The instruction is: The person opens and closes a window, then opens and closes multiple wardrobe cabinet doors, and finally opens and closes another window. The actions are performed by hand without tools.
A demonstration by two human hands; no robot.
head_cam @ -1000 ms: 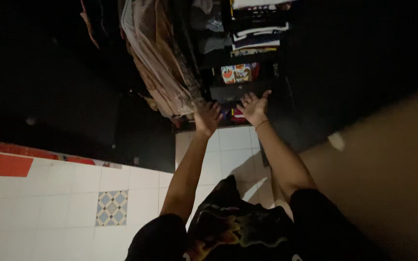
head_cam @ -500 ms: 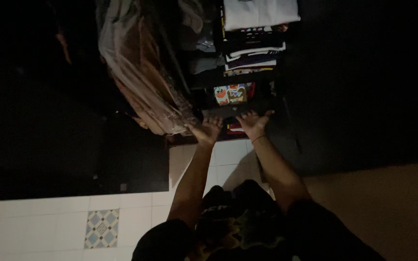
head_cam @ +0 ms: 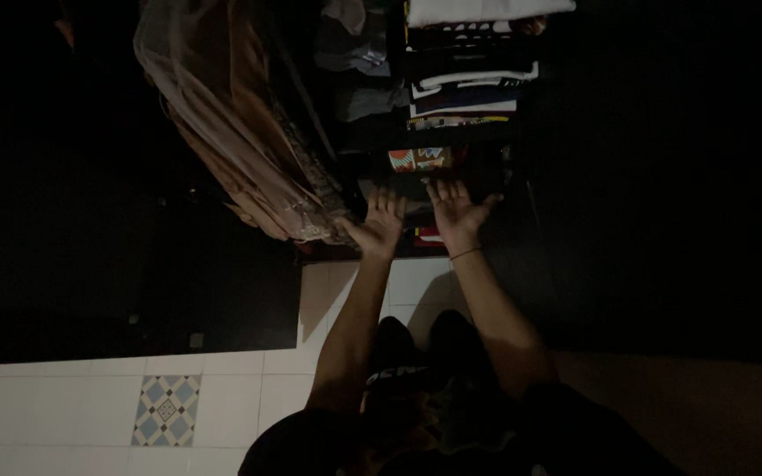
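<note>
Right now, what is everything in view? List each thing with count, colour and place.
Hanging garments: a bunch, count unclear, brown and tan, upper left of centre, draped beside the shelves.
Folded clothes stack: one stack, white, black and dark blue layers, top centre on dark shelves.
Patterned folded item: one, orange, white and teal, below the stack, just above the hands.
Grey clothes: a few, left of the stack, dim.
Floor tiles: many, white, lower left and under the arms.
Patterned tile: one, blue and white diamonds, lower left.
Black shirt: one, on the person, bottom centre.
Left hand: one, fingers spread, empty, by the garments' hem.
Right hand: one, fingers spread, empty, thin band at wrist.
</note>
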